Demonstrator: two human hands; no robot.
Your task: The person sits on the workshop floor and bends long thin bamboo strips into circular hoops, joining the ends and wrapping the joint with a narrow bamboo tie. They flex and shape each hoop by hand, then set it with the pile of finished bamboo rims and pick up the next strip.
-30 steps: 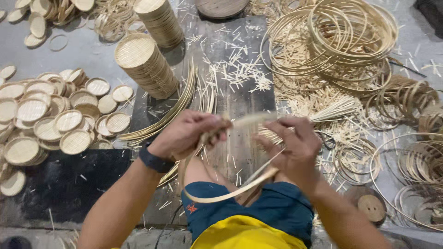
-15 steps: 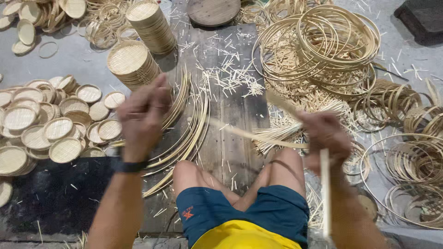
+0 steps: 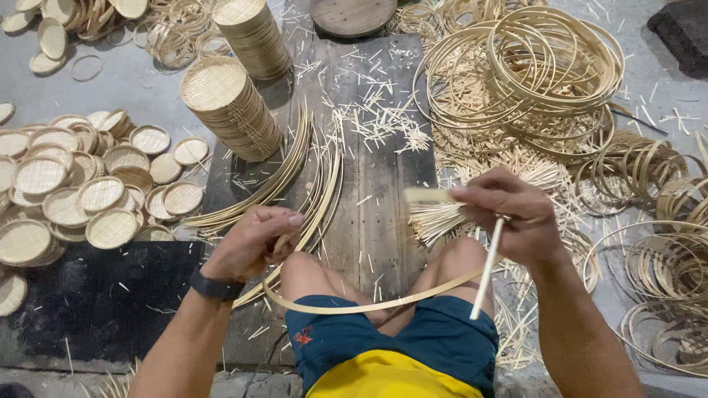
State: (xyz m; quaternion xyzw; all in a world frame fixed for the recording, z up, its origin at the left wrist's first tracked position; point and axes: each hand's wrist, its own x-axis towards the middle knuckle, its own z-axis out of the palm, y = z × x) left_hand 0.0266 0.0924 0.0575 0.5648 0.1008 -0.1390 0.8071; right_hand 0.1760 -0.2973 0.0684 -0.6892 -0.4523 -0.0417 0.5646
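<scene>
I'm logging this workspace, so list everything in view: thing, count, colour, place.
strip: one, pale, bent across the knees between both hands
stick: one, pale, right hand
curved strips: many, tan, on the boards
boards: several, grey-brown, centre
tray stacks: two, tan, upper left
loose trays: many, tan, left
hoops: many, tan, right
splints: bundle, pale, by the right knee
wristband: one, black, left wrist
left hand
right hand

Bamboo-craft workshop, floor-level work area. Evidence: stacks of woven round trays (image 3: pixel 232 110), loose small trays (image 3: pixel 88 191), heaps of coiled bamboo hoops (image 3: pixel 546 66), curved strips (image 3: pixel 295 169) and splinters on a plank board (image 3: pixel 369 184).
</scene>
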